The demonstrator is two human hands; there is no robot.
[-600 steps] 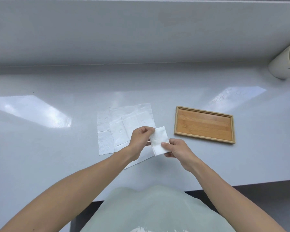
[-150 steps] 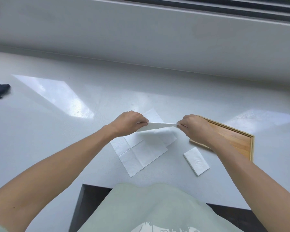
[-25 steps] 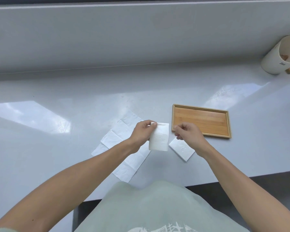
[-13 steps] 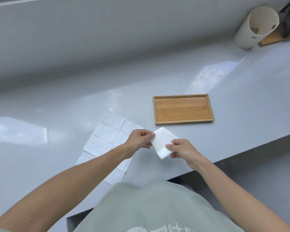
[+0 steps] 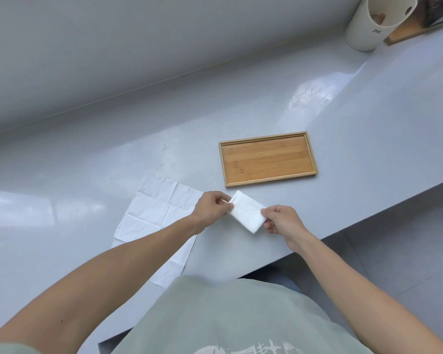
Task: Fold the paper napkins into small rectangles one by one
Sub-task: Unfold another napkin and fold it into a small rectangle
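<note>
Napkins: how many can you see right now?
2. A folded napkin is pinched between the left hand and right hand; an unfolded napkin lies on the counter under the left forearm. More may be hidden.

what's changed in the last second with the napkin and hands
The right hand, a second ago clear of the folded napkin, has taken hold of its near end. The left hand still pinches the far end, and the napkin now lies slanted between them. The earlier folded piece is no longer visible. The unfolded napkins and the wooden tray, still bare, stay put.
</note>
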